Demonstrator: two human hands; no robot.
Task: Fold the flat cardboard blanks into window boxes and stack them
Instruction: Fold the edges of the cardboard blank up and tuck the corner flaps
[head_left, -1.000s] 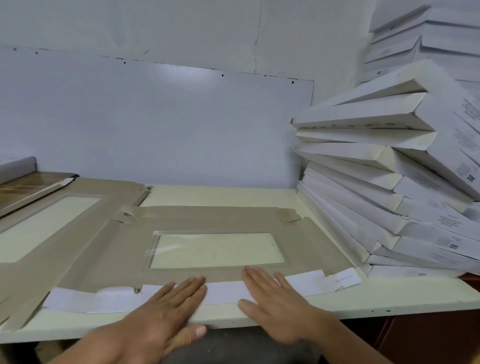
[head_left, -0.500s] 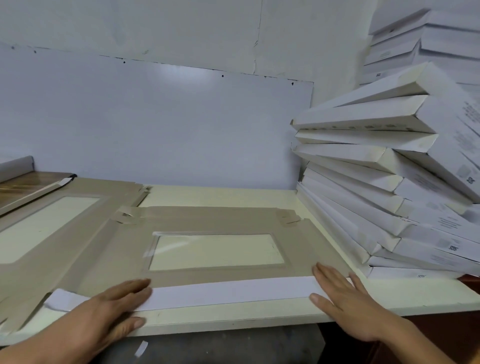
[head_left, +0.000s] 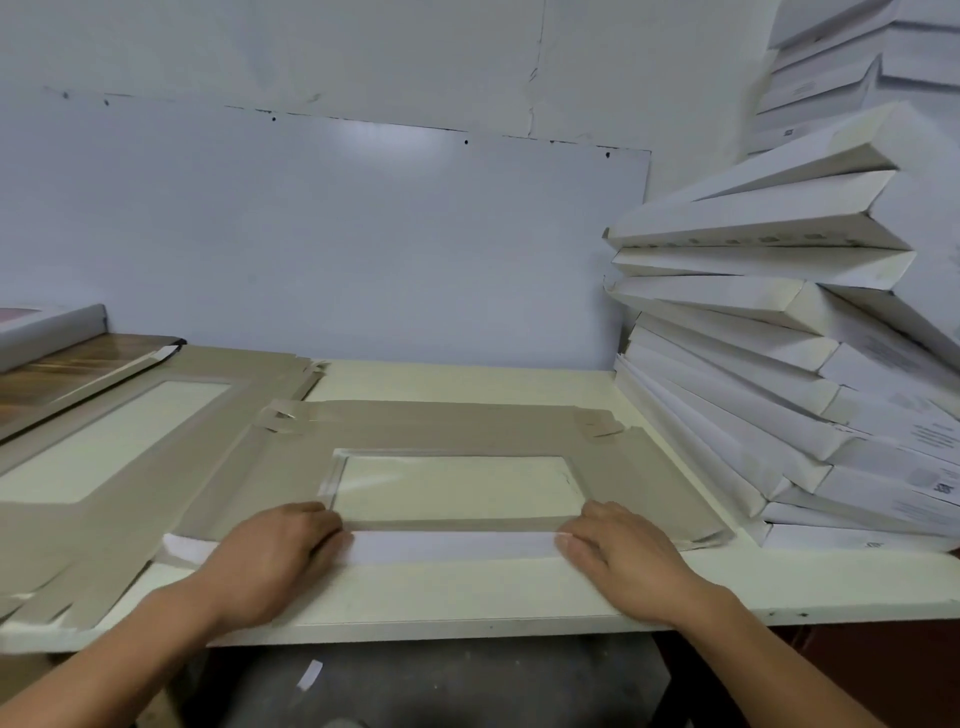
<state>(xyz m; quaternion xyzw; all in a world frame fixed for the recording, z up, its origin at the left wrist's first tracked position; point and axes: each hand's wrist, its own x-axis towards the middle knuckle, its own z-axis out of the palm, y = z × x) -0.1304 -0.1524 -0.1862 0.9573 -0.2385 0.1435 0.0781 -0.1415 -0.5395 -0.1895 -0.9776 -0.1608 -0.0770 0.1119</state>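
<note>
A flat brown cardboard blank (head_left: 457, 428) with a clear film window (head_left: 452, 488) lies on the cream table (head_left: 467, 592) in front of me. Its near white flap (head_left: 452, 544) is raised along the fold. My left hand (head_left: 275, 561) holds the flap's left part, fingers curled over its upper edge. My right hand (head_left: 623, 561) holds the right part the same way. A leaning stack of folded white boxes (head_left: 753, 332) stands at the right.
More flat window blanks (head_left: 156, 415) lie overlapping at the left, reaching over the table's front edge. A wooden surface (head_left: 62, 369) and a grey box edge sit at the far left. A white wall panel (head_left: 363, 234) closes the back.
Both hands slid apart along the white flap, then came slightly inward and curled over it. The flap, flat earlier, now stands up, and its white strip looks narrower.
</note>
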